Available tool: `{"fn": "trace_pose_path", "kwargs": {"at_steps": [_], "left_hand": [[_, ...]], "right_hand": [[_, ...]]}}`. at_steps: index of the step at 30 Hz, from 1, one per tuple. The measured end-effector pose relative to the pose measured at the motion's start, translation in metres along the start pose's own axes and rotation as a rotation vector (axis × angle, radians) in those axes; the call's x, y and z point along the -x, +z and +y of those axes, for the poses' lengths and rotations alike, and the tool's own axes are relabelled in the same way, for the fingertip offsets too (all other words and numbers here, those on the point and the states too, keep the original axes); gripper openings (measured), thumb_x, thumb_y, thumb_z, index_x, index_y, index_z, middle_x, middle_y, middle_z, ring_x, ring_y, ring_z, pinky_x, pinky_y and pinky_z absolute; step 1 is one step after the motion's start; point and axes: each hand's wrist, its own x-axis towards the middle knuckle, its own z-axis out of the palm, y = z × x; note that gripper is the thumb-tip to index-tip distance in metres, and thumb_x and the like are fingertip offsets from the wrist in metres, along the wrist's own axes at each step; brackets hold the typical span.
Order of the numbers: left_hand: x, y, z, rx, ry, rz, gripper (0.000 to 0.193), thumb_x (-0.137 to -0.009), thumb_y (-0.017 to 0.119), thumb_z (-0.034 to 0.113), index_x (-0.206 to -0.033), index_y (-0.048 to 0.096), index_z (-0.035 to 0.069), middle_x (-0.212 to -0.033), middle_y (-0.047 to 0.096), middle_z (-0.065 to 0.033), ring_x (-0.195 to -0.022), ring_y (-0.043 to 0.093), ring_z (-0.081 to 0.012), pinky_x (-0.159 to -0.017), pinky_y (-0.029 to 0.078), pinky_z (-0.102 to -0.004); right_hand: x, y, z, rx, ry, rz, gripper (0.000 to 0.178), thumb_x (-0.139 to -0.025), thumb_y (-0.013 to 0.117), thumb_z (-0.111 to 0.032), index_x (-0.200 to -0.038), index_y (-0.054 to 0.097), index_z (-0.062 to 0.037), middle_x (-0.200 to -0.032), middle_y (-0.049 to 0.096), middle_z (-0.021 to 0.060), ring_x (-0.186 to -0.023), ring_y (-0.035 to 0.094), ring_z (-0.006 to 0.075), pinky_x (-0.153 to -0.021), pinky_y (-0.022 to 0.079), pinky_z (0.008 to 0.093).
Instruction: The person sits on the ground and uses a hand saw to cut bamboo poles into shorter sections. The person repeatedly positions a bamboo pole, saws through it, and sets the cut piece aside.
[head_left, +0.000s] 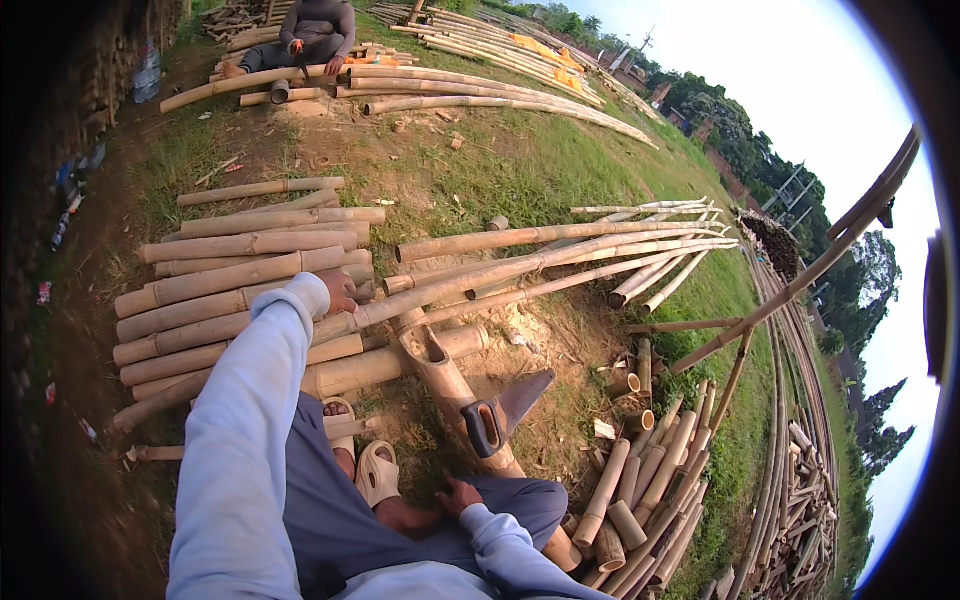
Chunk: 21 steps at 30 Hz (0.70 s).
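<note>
My left hand [338,293] reaches forward, its fingers curled down on a long bamboo pole [440,289] near its left end. That pole lies across a thick notched bamboo trunk [449,385], which slants down toward my right leg. A hand saw [487,428] with a black handle and a dark blade rests on the trunk, untouched by either hand. Beside my bent leg, my right hand [459,495] hangs low with loosely bent fingers and nothing visible in it. Cut bamboo lengths [225,270] lie in rows under and around my left forearm.
Short bamboo offcuts [655,480] are heaped at my right. More long poles [590,235] stretch away to the right, near a slanting wooden post [800,275]. Another person [315,35] sits among bamboo at the far left. Sawdust and grass cover the ground.
</note>
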Motion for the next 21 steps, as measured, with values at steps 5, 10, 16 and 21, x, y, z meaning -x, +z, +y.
{"fn": "trace_pose_path", "kwargs": {"at_steps": [5,10,16,21], "left_hand": [[-0.004,0.004,-0.008,-0.020,0.041,-0.017,0.067,-0.079,0.075,0.047,-0.135,0.062,0.012,-0.132,0.064,-0.0161,-0.123,0.059,-0.0333,-0.105,0.045,-0.0409],[0.003,-0.001,0.017,0.029,0.001,-0.080,0.066,-0.079,0.075,0.047,-0.133,0.063,0.010,-0.134,0.063,-0.0159,-0.124,0.059,-0.0330,-0.106,0.045,-0.0406],[-0.044,0.024,0.003,0.171,0.008,-0.100,0.064,-0.078,0.081,0.039,-0.128,0.065,0.003,-0.103,0.073,-0.0163,-0.070,0.069,-0.0206,-0.072,0.055,-0.0359],[-0.081,0.032,-0.004,0.321,0.079,-0.141,0.056,-0.082,0.078,0.019,-0.130,0.058,-0.002,-0.122,0.065,-0.0207,-0.068,0.069,-0.0211,-0.056,0.056,-0.0330]], "right_hand": [[-0.005,0.008,-0.003,-0.012,-0.040,0.054,0.053,-0.084,0.068,-0.043,-0.126,0.064,-0.0106,-0.117,0.068,0.0217,-0.109,0.064,0.0412,-0.095,0.051,0.0491],[-0.010,0.012,0.008,-0.054,0.004,-0.020,0.050,-0.084,0.067,-0.043,-0.127,0.065,-0.0166,-0.122,0.067,0.0193,-0.113,0.063,0.0393,-0.099,0.050,0.0487],[-0.014,0.009,-0.005,-0.107,-0.017,0.063,0.042,-0.083,0.068,-0.034,-0.118,0.067,-0.0104,-0.111,0.070,0.0202,-0.105,0.066,0.0403,-0.090,0.053,0.0494],[0.003,-0.011,-0.013,-0.183,0.121,0.069,0.042,-0.081,0.068,-0.026,-0.120,0.064,-0.0099,-0.108,0.071,0.0204,-0.102,0.067,0.0408,-0.088,0.054,0.0512]]}}
